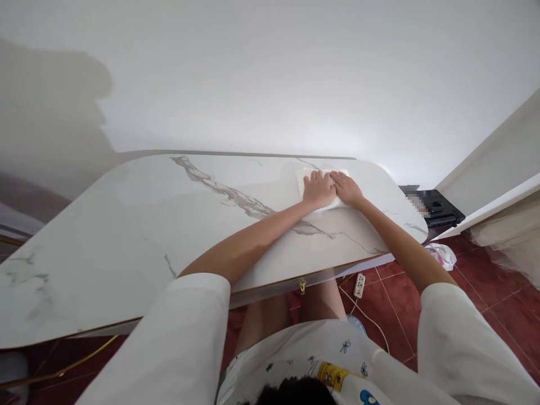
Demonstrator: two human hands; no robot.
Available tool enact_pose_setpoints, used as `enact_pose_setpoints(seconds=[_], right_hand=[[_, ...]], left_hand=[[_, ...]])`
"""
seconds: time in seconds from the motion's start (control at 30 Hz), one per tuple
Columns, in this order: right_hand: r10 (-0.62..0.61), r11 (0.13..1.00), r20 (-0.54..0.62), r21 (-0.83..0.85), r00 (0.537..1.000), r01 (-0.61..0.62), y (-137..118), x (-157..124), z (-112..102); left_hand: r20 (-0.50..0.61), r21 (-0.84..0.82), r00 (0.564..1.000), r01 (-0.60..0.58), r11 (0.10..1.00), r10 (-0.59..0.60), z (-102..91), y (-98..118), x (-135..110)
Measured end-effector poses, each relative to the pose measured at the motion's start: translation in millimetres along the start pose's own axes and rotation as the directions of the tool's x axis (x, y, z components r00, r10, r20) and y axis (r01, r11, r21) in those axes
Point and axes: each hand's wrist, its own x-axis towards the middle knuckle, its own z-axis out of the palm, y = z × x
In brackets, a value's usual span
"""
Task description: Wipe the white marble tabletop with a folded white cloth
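Observation:
A white cloth or wipe (302, 179) with a scalloped edge lies on the white marble-patterned tabletop (139, 225), right of the middle. My left hand (319, 188) presses down on it with the fingers spread and slightly bent. Close against it, my right hand (346, 188) lies flat on the cloth, its fingers pointing left toward the left hand. Both palms cover much of the cloth, so its middle is hidden. Neither hand is closed round it.
Behind the table rises a white wall (253, 84). A black case-like object (442, 208) stands past the table's right end. Below are a power strip (359, 286) with a cord, a white bundle (442, 256) and red floor tiles. A small brass fitting (302, 287) sits on the front edge.

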Motion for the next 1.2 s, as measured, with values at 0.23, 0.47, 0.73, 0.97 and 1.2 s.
enact_pose_setpoints(seconds=[0.23,0.47,0.73,0.97,1.2], right_hand=[[0.035,0.999,0.004,-0.010,0.999,-0.035,8,43,3],[-0.002,1.000,-0.024,0.029,1.000,0.003,21,75,10],[-0.007,0.998,0.001,0.059,1.000,0.007,34,101,15],[0.027,0.998,-0.001,0.056,1.000,-0.027,54,108,20],[0.036,0.998,-0.045,0.046,0.998,-0.034,56,93,20]], left_hand=[[-0.016,-0.007,1.000,0.007,1.000,-0.007,4.5,-20,43],[-0.030,-0.007,0.999,0.022,1.000,-0.022,10.8,-34,75],[-0.046,0.039,0.995,0.089,0.995,-0.087,18.3,-37,96],[-0.012,0.068,0.996,0.088,0.994,-0.087,24.3,-27,113],[0.005,0.098,1.000,0.024,0.995,-0.024,23.6,-20,106]])
